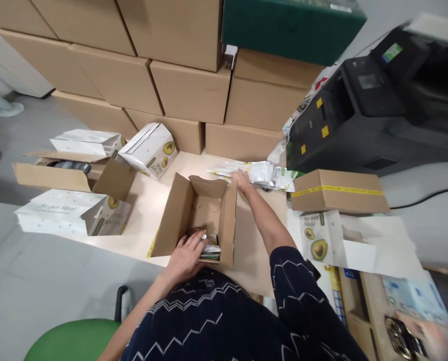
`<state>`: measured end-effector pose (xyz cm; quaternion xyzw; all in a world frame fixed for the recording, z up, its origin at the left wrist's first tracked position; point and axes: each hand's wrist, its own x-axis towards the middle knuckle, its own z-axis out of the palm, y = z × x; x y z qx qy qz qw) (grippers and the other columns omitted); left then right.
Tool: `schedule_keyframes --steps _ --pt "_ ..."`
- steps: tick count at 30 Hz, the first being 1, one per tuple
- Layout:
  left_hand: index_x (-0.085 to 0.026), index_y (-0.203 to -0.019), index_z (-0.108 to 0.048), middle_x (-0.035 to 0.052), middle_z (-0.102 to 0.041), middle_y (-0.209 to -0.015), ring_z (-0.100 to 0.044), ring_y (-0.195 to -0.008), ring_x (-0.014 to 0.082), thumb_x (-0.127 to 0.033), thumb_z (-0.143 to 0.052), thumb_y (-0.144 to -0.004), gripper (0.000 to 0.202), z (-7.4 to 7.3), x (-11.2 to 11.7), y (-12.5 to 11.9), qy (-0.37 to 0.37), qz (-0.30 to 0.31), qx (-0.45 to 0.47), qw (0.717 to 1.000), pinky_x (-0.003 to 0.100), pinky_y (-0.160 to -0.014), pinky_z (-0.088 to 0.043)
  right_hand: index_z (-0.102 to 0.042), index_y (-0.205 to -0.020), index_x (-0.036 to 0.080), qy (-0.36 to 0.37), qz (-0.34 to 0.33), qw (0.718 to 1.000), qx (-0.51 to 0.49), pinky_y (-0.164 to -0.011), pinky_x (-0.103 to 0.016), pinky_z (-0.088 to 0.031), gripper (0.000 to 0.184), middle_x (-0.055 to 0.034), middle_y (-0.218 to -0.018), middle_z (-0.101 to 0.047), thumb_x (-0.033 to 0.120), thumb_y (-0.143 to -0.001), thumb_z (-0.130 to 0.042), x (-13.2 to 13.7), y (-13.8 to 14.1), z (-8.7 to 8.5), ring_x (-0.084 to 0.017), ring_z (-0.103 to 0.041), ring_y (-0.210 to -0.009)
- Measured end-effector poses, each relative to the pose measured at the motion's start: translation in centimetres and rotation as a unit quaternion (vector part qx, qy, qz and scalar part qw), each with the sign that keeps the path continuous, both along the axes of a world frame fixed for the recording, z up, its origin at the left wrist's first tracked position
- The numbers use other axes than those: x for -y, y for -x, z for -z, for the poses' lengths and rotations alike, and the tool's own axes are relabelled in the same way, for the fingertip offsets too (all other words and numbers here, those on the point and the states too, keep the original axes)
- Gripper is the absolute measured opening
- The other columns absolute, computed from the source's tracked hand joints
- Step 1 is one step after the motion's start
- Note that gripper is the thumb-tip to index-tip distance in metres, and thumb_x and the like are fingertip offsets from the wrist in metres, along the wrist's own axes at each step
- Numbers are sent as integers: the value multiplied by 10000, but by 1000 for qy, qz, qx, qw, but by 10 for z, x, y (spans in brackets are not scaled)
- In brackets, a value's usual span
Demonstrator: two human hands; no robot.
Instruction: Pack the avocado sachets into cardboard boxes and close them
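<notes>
An open cardboard box (213, 203) stands on the table in front of me, flaps up. A few thin packets (210, 246) stand in its near end. My left hand (188, 253) reaches over the near left edge, with its fingers laid out across the tops of these packets. Past the box's far right corner, my right hand (242, 179) is at a pile of flat white and green sachets (263, 173). Its fingers are closed on the left part of the pile; how many sachets they hold is hidden.
Printed white cartons (148, 150) and an open box (113, 178) stand at the left. Stacked brown boxes (189, 90) rise behind. At the right are a black printer (359, 115), a closed box (338, 190) and a white avocado-print carton (321, 240). A green chair (73, 341) is below left.
</notes>
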<state>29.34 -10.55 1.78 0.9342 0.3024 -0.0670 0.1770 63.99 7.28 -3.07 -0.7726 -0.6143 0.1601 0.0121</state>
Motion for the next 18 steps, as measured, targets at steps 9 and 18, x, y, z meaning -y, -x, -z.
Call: schedule_keyframes --steps 9,18 --pt "-219 -1391 -489 146 -407 -1562 -437 -1397 307 -359 -684 -837 604 -2 -1 -3 -15 -3 27 1000 518 -1135 -369 -499 -1233 184 -365 154 813 -427 -822 -322 -536 458 -90 -1092 -665 518 -1002 -287 36 -23 -113 -179 -649 -977" --pt "-173 -1384 -482 174 -390 -1555 -413 -1408 316 -354 -698 -835 617 -8 -2 -6 3 6 24 1000 454 -1106 -420 -618 -1012 184 -153 -139 922 -326 -763 -274 -487 391 -46 -953 -693 519 -999 -416 104 77 -198 -179 -654 -886"
